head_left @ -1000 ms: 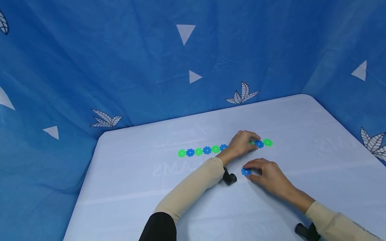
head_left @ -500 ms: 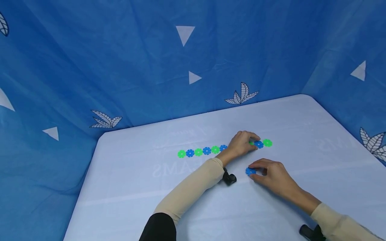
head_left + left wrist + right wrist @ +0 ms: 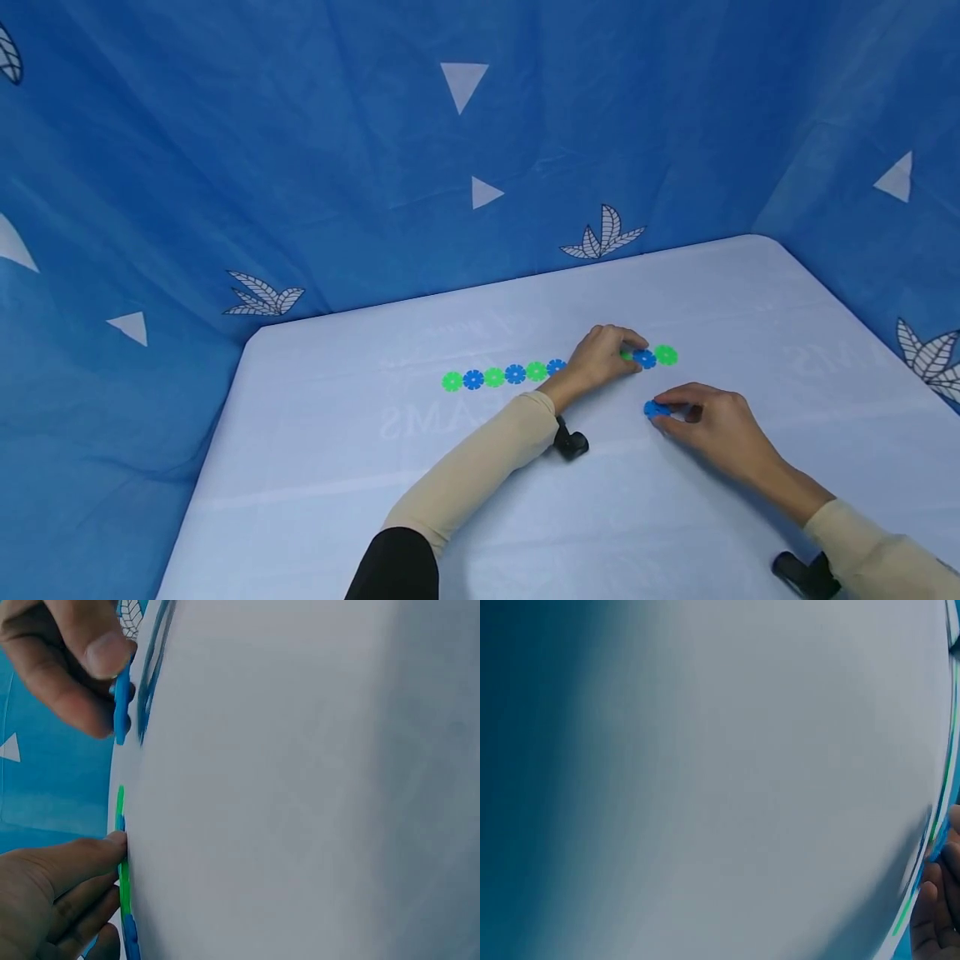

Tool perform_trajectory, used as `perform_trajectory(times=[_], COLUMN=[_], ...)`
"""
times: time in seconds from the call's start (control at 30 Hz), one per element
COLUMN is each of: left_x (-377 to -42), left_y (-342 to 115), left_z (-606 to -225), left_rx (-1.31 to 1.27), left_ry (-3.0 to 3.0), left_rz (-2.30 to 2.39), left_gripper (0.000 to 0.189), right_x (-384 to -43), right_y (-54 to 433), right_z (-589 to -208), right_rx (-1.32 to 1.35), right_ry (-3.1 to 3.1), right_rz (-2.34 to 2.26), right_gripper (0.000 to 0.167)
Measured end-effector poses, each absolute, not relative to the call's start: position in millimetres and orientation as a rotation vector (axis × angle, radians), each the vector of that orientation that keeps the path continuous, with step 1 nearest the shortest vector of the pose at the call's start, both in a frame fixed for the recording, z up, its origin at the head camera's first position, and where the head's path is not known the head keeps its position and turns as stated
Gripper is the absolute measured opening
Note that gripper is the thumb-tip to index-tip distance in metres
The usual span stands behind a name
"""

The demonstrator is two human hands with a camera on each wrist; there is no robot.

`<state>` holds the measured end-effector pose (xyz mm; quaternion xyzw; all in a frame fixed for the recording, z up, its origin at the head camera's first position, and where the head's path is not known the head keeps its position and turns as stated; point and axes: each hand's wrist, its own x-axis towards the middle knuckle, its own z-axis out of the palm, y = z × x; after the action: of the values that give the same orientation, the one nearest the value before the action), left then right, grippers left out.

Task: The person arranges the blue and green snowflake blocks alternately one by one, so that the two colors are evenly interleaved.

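A row of notched plastic discs [image 3: 494, 377], green and blue by turns, runs across the white table, its middle hidden behind my left hand. My left hand [image 3: 600, 357] pinches this row near its right end, thumb and forefinger at the edges of a blue disc [image 3: 644, 359]. Beyond that blue disc, a green disc [image 3: 666, 355] ends the row. Below and to the right, my right hand [image 3: 720, 425] pinches a separate blue notched disc [image 3: 655, 408] between thumb and forefinger. In the left wrist view this disc [image 3: 121, 709] shows edge-on, apart from the row.
The white tabletop [image 3: 315, 433] spreads around both hands. Blue cloth [image 3: 360, 150] with white triangles and leaf prints hangs behind and beside it. Black camera mounts [image 3: 572, 444] sit under each wrist.
My right hand has moved right and slightly away from me with the blue disc, which has tilted. My left hand and the row have stayed in place.
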<state>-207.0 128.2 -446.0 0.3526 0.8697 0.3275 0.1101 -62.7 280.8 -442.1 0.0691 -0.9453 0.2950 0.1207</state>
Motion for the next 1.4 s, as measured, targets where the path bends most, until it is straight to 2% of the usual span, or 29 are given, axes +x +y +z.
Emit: perform_trajectory(times=[0.37,0.7,1.4], left_x=[-207.7,-205.7,-205.6], left_y=[129.7,131.0,129.2], left_z=[-447.3,-448.0,-446.5], left_rx=[1.006,0.998,1.003], left_ry=[2.533,2.53,2.533], left_rz=[0.994,1.005,0.992], left_gripper=[0.033,0.033,0.032], right_x=[-98.0,-120.2,-124.9], right_y=[325.1,329.6,324.0], right_z=[-434.9,-433.6,-436.8], right_rx=[0.056,-0.053,-0.122], right_ry=[-2.764,-2.843,-2.923], right_rz=[0.826,0.778,0.79], right_gripper=[0.029,0.031,0.032])
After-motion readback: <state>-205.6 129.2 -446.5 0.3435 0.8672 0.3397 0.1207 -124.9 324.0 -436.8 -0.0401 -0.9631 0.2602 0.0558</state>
